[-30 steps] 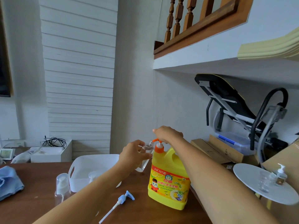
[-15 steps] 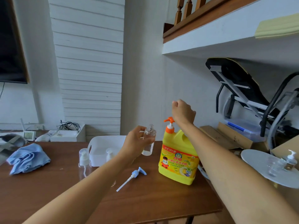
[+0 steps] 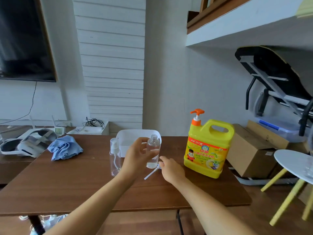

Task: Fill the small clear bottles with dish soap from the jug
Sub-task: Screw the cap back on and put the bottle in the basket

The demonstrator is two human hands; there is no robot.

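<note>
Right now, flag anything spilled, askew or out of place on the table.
No spill shows. The one loose item is a small pump head lying on its side on the table, under the right hand, while the open bottle in the left hand has no top.

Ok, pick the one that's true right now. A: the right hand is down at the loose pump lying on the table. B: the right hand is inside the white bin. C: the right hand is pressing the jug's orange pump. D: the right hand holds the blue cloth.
A: the right hand is low on the table with its fingertips at the head of the loose pump, well clear of the yellow jug, while the left hand holds the open clear bottle.
</note>
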